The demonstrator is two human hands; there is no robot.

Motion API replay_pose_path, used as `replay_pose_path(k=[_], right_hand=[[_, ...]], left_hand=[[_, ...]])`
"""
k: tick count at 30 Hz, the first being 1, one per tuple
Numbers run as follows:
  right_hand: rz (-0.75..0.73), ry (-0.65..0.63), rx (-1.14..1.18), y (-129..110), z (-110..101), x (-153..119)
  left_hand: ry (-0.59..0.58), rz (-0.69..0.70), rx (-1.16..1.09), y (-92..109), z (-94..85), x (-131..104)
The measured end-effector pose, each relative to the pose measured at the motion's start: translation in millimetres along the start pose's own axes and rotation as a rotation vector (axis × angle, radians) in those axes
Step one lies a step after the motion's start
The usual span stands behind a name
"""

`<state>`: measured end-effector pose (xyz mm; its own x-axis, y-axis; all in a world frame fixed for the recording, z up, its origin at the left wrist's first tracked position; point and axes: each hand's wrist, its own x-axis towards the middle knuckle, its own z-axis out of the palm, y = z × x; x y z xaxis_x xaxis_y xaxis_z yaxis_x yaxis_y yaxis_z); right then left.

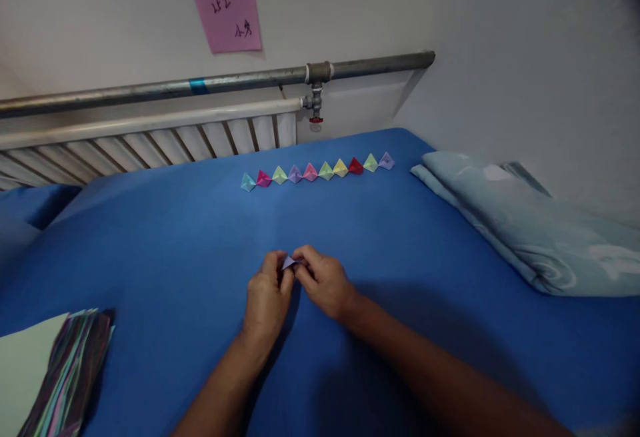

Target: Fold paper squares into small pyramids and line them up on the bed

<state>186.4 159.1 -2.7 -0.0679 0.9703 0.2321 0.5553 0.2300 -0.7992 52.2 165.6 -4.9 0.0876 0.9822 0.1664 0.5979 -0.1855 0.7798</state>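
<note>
Between my two hands is a small piece of folded purple paper [289,262], its pointed tip showing above my fingers. My left hand [267,294] pinches it from the left with thumb and fingers. From the right, my right hand [323,280] grips its other edge, fingertips pressed together. Most of the paper is hidden by my fingers. Farther back, several folded paper pieces [311,171] in blue, pink, green, purple, yellow and red lie side by side in a row.
A blue sheet [165,244] covers the surface. At the lower left lies a stack of coloured paper [35,357]. A folded pale green blanket [530,224] is on the right. Behind are a white radiator [200,140], a metal pipe [260,80] and a pink note [225,7] on the wall.
</note>
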Motion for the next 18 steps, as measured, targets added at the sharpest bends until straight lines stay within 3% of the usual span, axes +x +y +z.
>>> replay_pose_path(k=[3, 9, 12, 18], right_hand=[[-0.028, -0.014, 0.035, -2.3, -0.5, -3.0], [0.011, 0.045, 0.024, -10.3, 4.0, -4.9], [0.025, 0.085, 0.09, -11.7, 5.2, -5.3], [-0.014, 0.077, 0.326, -8.4, 2.9, -7.2]], left_hand=[[-0.004, 0.012, -0.016, 0.0, -0.6, -0.4], [0.117, 0.111, -0.039, 4.4, -2.7, -5.0], [0.109, 0.015, -0.127, 7.1, -2.6, -5.9], [-0.016, -0.127, -0.573, 11.4, -8.1, -4.4]])
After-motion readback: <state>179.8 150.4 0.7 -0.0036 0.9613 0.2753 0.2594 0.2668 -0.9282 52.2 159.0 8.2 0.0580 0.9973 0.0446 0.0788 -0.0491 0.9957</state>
